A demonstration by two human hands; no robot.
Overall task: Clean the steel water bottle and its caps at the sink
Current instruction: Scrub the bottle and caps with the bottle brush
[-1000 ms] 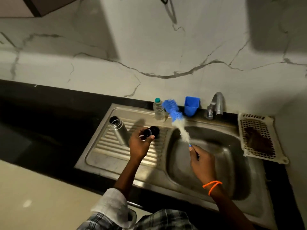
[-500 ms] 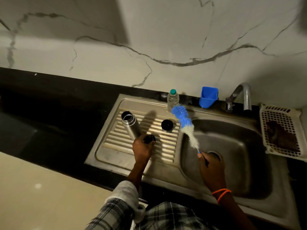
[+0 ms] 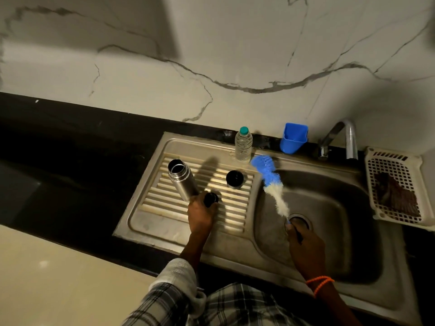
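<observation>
Steel bottle (image 3: 182, 181) stands uncapped on ribbed drainboard (image 3: 153, 203); left hand (image 3: 201, 214) pinches round black cap (image 3: 210, 199), right hand (image 3: 306, 247) grips bristly brush (image 3: 270, 180).

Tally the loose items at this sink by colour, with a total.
Steel: 1, the steel bottle
Black: 2, the cap and the small cap
Blue: 2, the brush and the cup
Clear: 1, the plastic bottle
White: 1, the basket
Total: 7

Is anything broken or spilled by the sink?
Nothing looks broken or spilled. The steel bottle stands open on the drainboard, one cap beside it, another cap in the left hand. The right hand holds the brush.
</observation>
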